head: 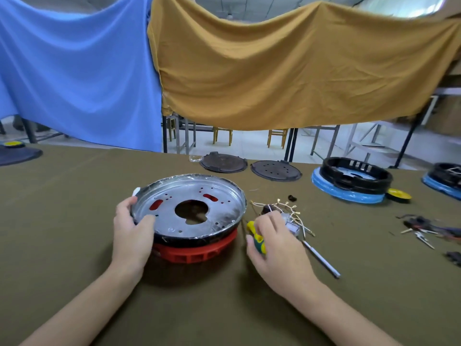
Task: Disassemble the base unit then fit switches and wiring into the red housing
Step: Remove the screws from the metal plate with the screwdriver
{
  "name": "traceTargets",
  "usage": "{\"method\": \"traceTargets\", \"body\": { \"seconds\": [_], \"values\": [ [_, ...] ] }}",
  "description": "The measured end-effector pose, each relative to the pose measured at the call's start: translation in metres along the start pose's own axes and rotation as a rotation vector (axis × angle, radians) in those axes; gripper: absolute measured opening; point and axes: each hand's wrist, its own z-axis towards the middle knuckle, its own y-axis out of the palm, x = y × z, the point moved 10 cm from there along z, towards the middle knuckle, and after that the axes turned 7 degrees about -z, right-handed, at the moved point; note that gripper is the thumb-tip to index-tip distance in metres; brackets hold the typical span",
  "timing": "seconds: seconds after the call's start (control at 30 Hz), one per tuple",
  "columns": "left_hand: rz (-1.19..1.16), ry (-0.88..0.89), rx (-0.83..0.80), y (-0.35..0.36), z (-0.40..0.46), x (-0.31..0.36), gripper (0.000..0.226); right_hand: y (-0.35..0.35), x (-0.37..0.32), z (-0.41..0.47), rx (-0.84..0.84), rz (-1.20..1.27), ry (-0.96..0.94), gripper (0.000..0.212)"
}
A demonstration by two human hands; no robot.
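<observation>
Plate (189, 208) tilted on red housing (197, 253) | left hand (132, 231) fingers curled over rim, 9 o'clock | right hand (274, 243) fingers wrapped on screwdriver (259, 242), 3 o'clock | wiring (287, 208) just beyond

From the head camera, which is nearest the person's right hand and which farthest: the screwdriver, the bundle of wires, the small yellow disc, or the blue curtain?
From the right hand:
1. Screwdriver: its handle is in that hand's grip.
2. Bundle of wires: just beyond the fingertips.
3. Small yellow disc: far right, beside the blue-wrapped black ring.
4. Blue curtain: hanging behind the table, upper left.
</observation>
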Motion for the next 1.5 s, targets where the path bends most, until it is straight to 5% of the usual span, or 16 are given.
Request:
{"method": "traceTargets", "body": {
  "seconds": [0.17,0.33,0.53,0.93,1.1,1.23,1.5],
  "values": [
    [-0.159,-0.063,0.034,-0.001,0.004,-0.005,0.061,0.043,-0.010,-0.013,-0.325,-0.066,-0.064,0.026],
    [-0.287,-0.134,0.078,-0.005,0.009,-0.010,0.059,0.026,0.074,0.005,-0.281,0.265,0.441,0.011],
    [-0.356,-0.129,0.021,-0.002,0.017,-0.005,0.059,0.038,0.124,-0.020,-0.784,0.059,0.545,0.008],
    [-0.438,-0.224,-0.130,0.011,0.017,-0.011,0.055,0.046,0.104,-0.016,-0.786,-0.146,0.351,0.012],
    [-0.455,-0.260,-0.167,0.014,0.018,-0.011,0.054,0.020,0.098,0.005,-0.328,0.348,0.505,0.021],
    [-0.464,-0.344,-0.219,0.012,0.021,-0.015,0.048,0.017,0.093,0.008,-0.179,0.685,0.595,0.021],
    [-0.476,-0.418,-0.309,0.004,0.027,-0.011,0.052,0.048,0.027,-0.002,-0.427,0.747,0.308,0.023]
  ]
}}
